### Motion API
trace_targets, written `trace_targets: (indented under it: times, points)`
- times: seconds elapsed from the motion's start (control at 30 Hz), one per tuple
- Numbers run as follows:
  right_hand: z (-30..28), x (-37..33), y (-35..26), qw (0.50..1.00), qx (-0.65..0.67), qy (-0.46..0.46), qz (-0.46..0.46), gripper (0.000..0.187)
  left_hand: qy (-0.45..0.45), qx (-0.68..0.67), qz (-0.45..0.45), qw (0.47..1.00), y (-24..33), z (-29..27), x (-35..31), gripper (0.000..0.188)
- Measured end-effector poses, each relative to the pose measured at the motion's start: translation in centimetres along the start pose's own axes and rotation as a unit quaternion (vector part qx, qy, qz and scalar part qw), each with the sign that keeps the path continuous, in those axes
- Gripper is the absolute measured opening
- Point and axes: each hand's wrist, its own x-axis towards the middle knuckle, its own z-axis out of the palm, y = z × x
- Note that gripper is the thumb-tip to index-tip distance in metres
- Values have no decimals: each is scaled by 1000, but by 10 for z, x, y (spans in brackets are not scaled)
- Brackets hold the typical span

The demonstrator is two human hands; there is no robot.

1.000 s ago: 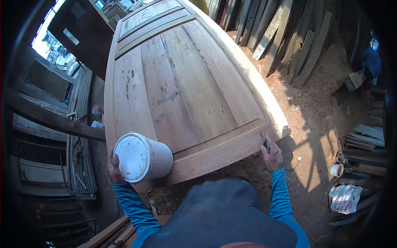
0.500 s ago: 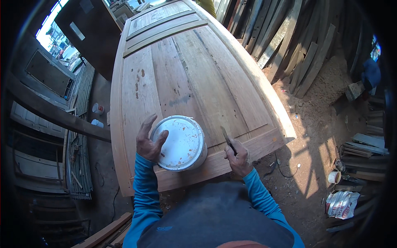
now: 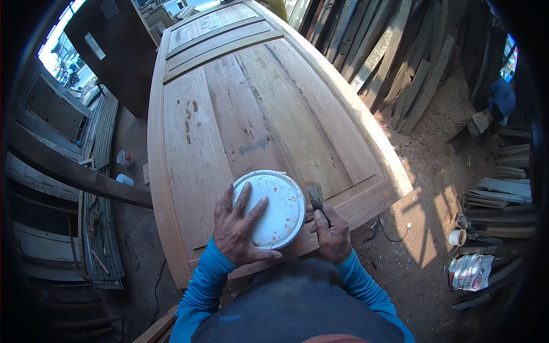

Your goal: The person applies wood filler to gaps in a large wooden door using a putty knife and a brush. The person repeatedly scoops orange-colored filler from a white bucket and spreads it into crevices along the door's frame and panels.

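Observation:
A white bucket [image 3: 281, 208] with a lid flecked in orange stands at the near end of a large wooden door panel [image 3: 274, 137]. Across the left part of that lid lies my left hand [image 3: 240, 228], fingers spread flat and thumb along the near rim. My right hand [image 3: 333, 233] is closed around a putty knife [image 3: 314, 195], just right of the bucket. Its blade points away from me beside the lid's edge, and the handle is mostly hidden in my fist. Brown filler-like spots [image 3: 187, 123] mark the panel's left board.
Timber planks [image 3: 394, 63] lean at the far right above sawdust. On the right floor lie a white bag [image 3: 470, 271], a small tub [image 3: 457, 237] and a cable [image 3: 394, 240]. Two small white buckets [image 3: 124, 166] stand left, near a curved dark beam [image 3: 74, 174].
My left hand has moved from the lid's left edge to lie spread on top of it. My right hand has brought the putty knife closer to the bucket, its blade now turned more face-on.

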Motion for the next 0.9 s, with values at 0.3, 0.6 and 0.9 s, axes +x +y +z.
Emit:
trace_targets:
  times: [0.3,0.6,0.9]
  points:
    - [8,-6,-12,993,-107,23,-43,34,53,-15,31,998,-4,6,2,106]
    - [6,-7,-39,989,-144,6,-39,34,63,-16,36,997,-5,5,0,103]
    - [8,-4,-39,999,-25,15,35,32,89,-26,37,995,-6,13,-4,101]
